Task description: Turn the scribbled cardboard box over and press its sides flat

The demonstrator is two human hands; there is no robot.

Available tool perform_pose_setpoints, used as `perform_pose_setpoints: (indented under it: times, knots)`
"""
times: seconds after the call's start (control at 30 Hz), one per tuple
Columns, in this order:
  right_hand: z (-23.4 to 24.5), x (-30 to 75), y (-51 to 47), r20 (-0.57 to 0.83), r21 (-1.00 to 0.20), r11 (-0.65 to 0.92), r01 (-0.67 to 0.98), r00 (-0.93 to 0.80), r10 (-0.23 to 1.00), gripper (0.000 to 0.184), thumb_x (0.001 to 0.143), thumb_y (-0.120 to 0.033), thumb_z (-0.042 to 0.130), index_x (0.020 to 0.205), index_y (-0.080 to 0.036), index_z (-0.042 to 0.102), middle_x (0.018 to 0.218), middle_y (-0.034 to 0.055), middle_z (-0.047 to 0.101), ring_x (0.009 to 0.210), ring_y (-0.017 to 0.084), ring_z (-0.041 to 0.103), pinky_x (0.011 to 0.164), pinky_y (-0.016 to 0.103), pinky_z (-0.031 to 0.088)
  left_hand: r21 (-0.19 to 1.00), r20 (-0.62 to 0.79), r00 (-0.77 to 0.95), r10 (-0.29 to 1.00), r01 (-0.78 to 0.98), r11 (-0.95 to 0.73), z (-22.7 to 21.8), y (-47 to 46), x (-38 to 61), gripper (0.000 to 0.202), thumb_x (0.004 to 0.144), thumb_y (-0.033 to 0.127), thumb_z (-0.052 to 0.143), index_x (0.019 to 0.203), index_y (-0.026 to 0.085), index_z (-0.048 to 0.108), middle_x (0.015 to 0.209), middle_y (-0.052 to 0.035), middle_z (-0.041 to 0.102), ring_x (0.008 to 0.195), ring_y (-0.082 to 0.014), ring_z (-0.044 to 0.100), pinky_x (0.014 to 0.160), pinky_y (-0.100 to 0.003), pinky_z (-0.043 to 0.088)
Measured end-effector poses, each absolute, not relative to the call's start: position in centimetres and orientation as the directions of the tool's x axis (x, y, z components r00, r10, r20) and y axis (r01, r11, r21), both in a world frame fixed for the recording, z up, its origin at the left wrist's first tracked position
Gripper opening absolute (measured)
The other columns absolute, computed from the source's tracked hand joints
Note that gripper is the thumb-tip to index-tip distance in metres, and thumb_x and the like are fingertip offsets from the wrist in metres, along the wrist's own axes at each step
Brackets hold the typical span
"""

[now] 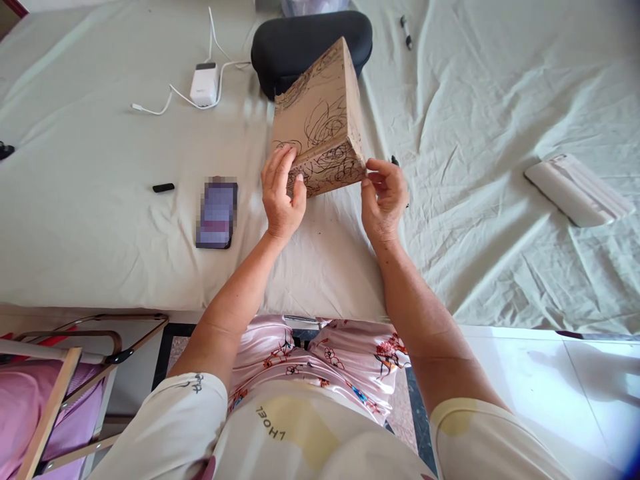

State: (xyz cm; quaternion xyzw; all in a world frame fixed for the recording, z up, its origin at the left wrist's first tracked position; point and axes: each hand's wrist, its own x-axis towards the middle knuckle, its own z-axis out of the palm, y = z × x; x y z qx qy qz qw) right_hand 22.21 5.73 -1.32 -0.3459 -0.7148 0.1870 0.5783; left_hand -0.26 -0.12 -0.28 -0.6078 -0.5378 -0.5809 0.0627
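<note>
A brown cardboard box (323,120) covered in black scribbles stands tilted on the white sheet in front of me. My left hand (281,193) grips its lower left corner, fingers laid on the top face and thumb on the near side. My right hand (384,197) pinches the lower right corner with curled fingers. A dark pen tip shows just behind the right hand.
A phone (217,213) lies left of my left hand, a small black cap (163,188) further left. A white charger with cable (204,85) and a black case (300,40) sit behind the box. A marker (406,31) and a white flat case (575,190) lie right. A chair (60,380) stands lower left.
</note>
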Motion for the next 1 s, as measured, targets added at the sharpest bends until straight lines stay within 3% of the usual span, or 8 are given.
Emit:
perform_pose_setpoints:
  times: [0.17, 0.37, 0.53, 0.7, 0.83, 1.0]
  knots:
    - [-1.5, 22.5, 6.2, 0.739, -0.644, 0.732, 0.223, -0.068, 0.671, 0.045, 0.111, -0.057, 0.047, 0.15, -0.036, 0.052, 0.145, 0.0105, 0.059, 0.127, 0.028, 0.068, 0.102, 0.051, 0.065, 0.587, 0.755, -0.297, 0.584, 0.704, -0.401, -0.6, -0.4, 0.8, 0.051, 0.112, 0.059, 0.039, 0.146, 0.025, 0.053, 0.15, -0.0127, 0.065, 0.146, -0.0251, 0.06, 0.131, -0.044, 0.042]
    - [-1.2, 21.6, 5.2, 0.702, -0.667, 0.72, 0.191, -0.162, 0.694, 0.061, 0.109, -0.062, 0.05, 0.164, -0.04, 0.036, 0.148, 0.0104, 0.058, 0.128, 0.027, 0.069, 0.094, 0.045, 0.067, 0.731, 0.626, -0.408, 0.665, 0.604, -0.317, -1.4, 0.0, 1.2, 0.05, 0.106, 0.061, 0.054, 0.139, 0.024, 0.054, 0.139, -0.0143, 0.068, 0.133, -0.0271, 0.065, 0.12, -0.043, 0.05]
    - [-1.0, 21.3, 4.8, 0.559, -0.76, 0.61, 0.223, -0.253, 0.789, 0.054, 0.104, -0.053, 0.061, 0.153, -0.033, 0.052, 0.13, 0.0086, 0.07, 0.118, 0.024, 0.072, 0.094, 0.041, 0.067, 0.838, 0.486, -0.484, 0.727, 0.495, -0.231, -1.6, 0.3, 1.1, 0.05, 0.105, 0.062, 0.059, 0.137, 0.024, 0.054, 0.132, -0.0131, 0.071, 0.12, -0.0245, 0.071, 0.11, -0.04, 0.056]
    - [-1.7, 21.3, 5.3, 0.468, -0.759, 0.548, 0.352, -0.291, 0.835, 0.041, 0.095, -0.039, 0.062, 0.133, -0.024, 0.063, 0.106, 0.0078, 0.075, 0.094, 0.022, 0.073, 0.089, 0.042, 0.065, 0.839, 0.477, -0.46, 0.749, 0.493, -0.232, -1.4, 0.3, 0.8, 0.053, 0.104, 0.068, 0.058, 0.135, 0.024, 0.056, 0.132, -0.0133, 0.072, 0.118, -0.0229, 0.073, 0.101, -0.035, 0.062]
    - [-1.9, 21.4, 5.6, 0.488, -0.738, 0.549, 0.393, -0.252, 0.836, 0.039, 0.093, -0.035, 0.061, 0.129, -0.022, 0.065, 0.104, 0.0085, 0.076, 0.089, 0.022, 0.071, 0.088, 0.043, 0.064, 0.836, 0.472, -0.438, 0.765, 0.498, -0.231, -1.2, 0.1, 0.9, 0.062, 0.105, 0.071, 0.055, 0.144, 0.023, 0.051, 0.131, -0.0153, 0.073, 0.114, -0.023, 0.075, 0.089, -0.032, 0.065]
    - [-0.8, 22.0, 5.3, 0.601, -0.683, 0.593, 0.426, -0.135, 0.788, 0.032, 0.101, -0.041, 0.062, 0.128, -0.025, 0.068, 0.099, 0.0063, 0.071, 0.088, 0.021, 0.07, 0.091, 0.043, 0.064, 0.833, 0.469, -0.381, 0.797, 0.492, -0.255, -1.6, 0.3, 1.0, 0.059, 0.107, 0.07, 0.053, 0.145, 0.025, 0.049, 0.13, -0.0133, 0.074, 0.113, -0.0212, 0.078, 0.102, -0.036, 0.064]
